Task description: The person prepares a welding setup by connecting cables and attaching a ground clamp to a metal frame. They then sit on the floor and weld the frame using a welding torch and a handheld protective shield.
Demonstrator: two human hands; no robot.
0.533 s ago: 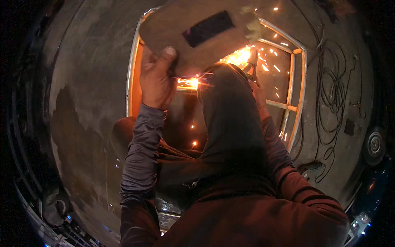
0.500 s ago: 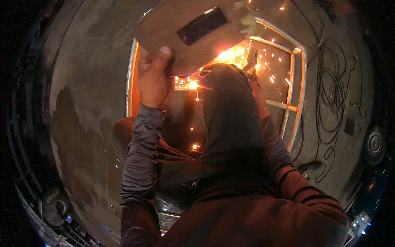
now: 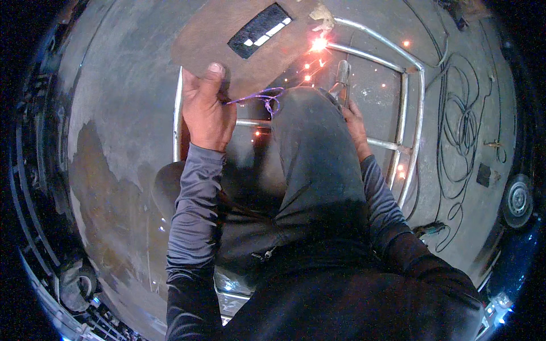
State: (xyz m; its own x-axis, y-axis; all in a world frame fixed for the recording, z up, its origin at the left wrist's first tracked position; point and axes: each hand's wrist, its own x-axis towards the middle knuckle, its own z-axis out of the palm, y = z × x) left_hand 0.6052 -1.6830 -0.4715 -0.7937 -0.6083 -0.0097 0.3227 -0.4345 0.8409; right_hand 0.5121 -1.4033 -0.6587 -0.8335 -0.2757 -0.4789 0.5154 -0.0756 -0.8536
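Note:
My left hand [image 3: 209,116] grips the near edge of a brown welding hand shield [image 3: 207,37], thumb on top. The shield has a dark rectangular window [image 3: 259,31] and a torn pale corner at its far right. A purple cord [image 3: 270,102] dangles by the shield's lower edge. Past my raised knee, my right hand [image 3: 356,126] is closed round an electrode holder [image 3: 343,74], partly hidden by the leg. A welded metal tube frame [image 3: 420,108] lies on the floor around my legs. One spot [image 3: 319,44] on it glows red-white beside the shield's corner.
Coiled cables [image 3: 463,125] lie on the concrete floor at the right, with a dark clamp-like piece [image 3: 429,229] nearer me. A wheel [image 3: 517,199] stands at the far right edge. Small sparks scatter over the frame. A dark stain [image 3: 102,165] marks the floor at left.
The bright arc and orange spray of sparks have shrunk to one glowing spot with a few sparks. The shield has shifted slightly left and away. Both hands keep their grip.

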